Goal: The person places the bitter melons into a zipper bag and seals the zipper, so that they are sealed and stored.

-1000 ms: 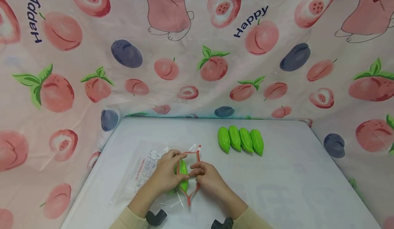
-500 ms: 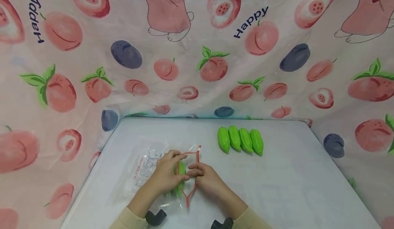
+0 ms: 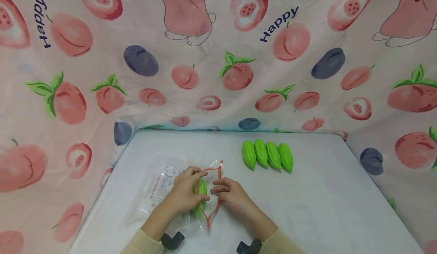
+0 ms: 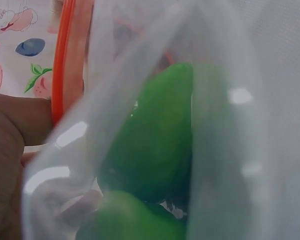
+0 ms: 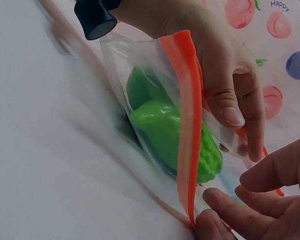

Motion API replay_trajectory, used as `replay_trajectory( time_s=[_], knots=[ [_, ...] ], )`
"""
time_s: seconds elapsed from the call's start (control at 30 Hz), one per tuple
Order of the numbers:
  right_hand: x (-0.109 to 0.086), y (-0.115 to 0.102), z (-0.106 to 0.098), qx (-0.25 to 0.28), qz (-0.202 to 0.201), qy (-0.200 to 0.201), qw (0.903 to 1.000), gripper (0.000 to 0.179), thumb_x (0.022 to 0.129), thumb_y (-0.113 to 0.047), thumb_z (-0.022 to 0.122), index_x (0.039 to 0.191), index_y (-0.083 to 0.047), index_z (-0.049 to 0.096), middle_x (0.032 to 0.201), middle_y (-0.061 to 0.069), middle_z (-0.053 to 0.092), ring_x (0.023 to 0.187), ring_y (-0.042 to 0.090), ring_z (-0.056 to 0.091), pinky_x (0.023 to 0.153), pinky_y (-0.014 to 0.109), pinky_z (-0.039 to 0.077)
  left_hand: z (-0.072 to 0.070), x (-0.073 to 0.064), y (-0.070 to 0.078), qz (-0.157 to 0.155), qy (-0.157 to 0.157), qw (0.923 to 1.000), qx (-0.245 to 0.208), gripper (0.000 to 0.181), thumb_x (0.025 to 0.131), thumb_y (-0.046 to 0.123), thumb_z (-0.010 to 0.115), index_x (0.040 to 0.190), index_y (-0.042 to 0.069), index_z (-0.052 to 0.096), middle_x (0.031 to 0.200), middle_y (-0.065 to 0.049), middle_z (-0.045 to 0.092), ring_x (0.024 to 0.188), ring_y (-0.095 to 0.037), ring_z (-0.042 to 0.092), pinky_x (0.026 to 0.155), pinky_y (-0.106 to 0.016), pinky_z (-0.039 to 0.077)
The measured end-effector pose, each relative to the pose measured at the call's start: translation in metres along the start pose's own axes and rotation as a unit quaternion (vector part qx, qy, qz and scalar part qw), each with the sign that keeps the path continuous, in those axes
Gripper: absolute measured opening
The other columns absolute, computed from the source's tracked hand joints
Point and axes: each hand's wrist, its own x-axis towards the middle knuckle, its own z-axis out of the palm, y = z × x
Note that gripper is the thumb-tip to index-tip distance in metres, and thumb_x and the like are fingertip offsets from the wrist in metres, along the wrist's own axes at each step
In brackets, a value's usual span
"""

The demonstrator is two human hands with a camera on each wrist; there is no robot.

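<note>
Right hand point(image 3: 233, 193) eased back slightly; white table point(image 3: 324, 201), fruit-print cloth point(image 3: 201, 58) around.

L hand point(image 3: 187, 193) hides pt. of a green fruit point(image 3: 203, 187) in the zip bag point(image 3: 145, 204), whose print point(image 3: 167, 178) is too sm. to read; lower fruit point(image 4: 132, 217), blurry thru the plastic, is cut off at btm. of L wrist view; R hand point(image 5: 282, 210) is cropped in R wrist view; backdrop figures point(image 3: 187, 15) exit top of head view.
</note>
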Motion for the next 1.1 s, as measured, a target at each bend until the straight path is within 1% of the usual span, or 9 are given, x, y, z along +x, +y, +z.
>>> replay_trajectory(
  time_s=[0.23, 0.43, 0.6, 0.77, 0.9, 1.1],
  knots=[
    [-0.003, -0.001, -0.002, -0.006, 0.013, 0.019, 0.9997, 0.044, 0.097, -0.003, 0.065, 0.140, 0.003, 0.061, 0.126, 0.021, 0.075, 0.112, 0.029, 0.073, 0.087, 0.036, 0.062, 0.001, 0.001, -0.001, 0.002, 0.003, 1.0000, 0.000, 0.075, 0.078, 0.028, 0.099, 0.146, 0.017, 0.068, 0.142, 0.005, 0.057, 0.130, -0.022, 0.055, 0.114, -0.059, 0.037],
    [-0.005, -0.003, -0.007, -0.008, 0.021, 0.033, 0.9992, 0.043, 0.098, -0.006, 0.066, 0.140, 0.001, 0.062, 0.125, 0.019, 0.075, 0.109, 0.024, 0.073, 0.086, 0.037, 0.062, 0.001, 0.001, -0.002, 0.002, 0.004, 1.0000, 0.000, 0.075, 0.077, 0.027, 0.099, 0.145, 0.017, 0.068, 0.142, 0.005, 0.057, 0.128, -0.021, 0.055, 0.112, -0.057, 0.038],
    [-0.004, -0.002, -0.012, -0.008, 0.018, 0.040, 0.9990, 0.043, 0.097, -0.005, 0.067, 0.139, 0.001, 0.063, 0.124, 0.020, 0.075, 0.105, 0.022, 0.073, 0.083, 0.035, 0.062, 0.002, 0.002, -0.001, -0.002, 0.007, 1.0000, -0.002, 0.075, 0.077, 0.027, 0.099, 0.145, 0.018, 0.068, 0.141, 0.004, 0.057, 0.128, -0.021, 0.055, 0.112, -0.056, 0.038],
    [-0.003, -0.002, -0.014, -0.029, 0.015, 0.048, 0.9983, 0.043, 0.094, -0.004, 0.070, 0.136, -0.001, 0.065, 0.122, 0.017, 0.076, 0.099, 0.020, 0.073, 0.079, 0.033, 0.062, 0.003, 0.002, -0.002, -0.004, 0.007, 1.0000, -0.001, 0.075, 0.077, 0.027, 0.099, 0.145, 0.019, 0.068, 0.141, 0.005, 0.057, 0.128, -0.021, 0.055, 0.111, -0.056, 0.038],
    [-0.002, -0.001, -0.018, -0.041, 0.011, 0.052, 0.9977, 0.045, 0.093, -0.002, 0.070, 0.137, -0.003, 0.065, 0.123, 0.015, 0.076, 0.101, 0.020, 0.074, 0.079, 0.033, 0.064, 0.003, 0.002, -0.003, -0.002, 0.008, 1.0000, 0.001, 0.076, 0.077, 0.028, 0.099, 0.146, 0.019, 0.068, 0.142, 0.005, 0.057, 0.129, -0.021, 0.055, 0.112, -0.056, 0.038],
    [-0.003, -0.005, -0.028, -0.040, 0.021, 0.062, 0.9971, 0.046, 0.095, -0.002, 0.069, 0.140, -0.003, 0.063, 0.127, 0.017, 0.074, 0.109, 0.027, 0.074, 0.084, 0.037, 0.066, 0.004, 0.002, -0.004, 0.003, 0.010, 0.9999, 0.007, 0.076, 0.077, 0.029, 0.099, 0.146, 0.019, 0.068, 0.142, 0.005, 0.056, 0.128, -0.021, 0.055, 0.110, -0.056, 0.039]
  ],
)
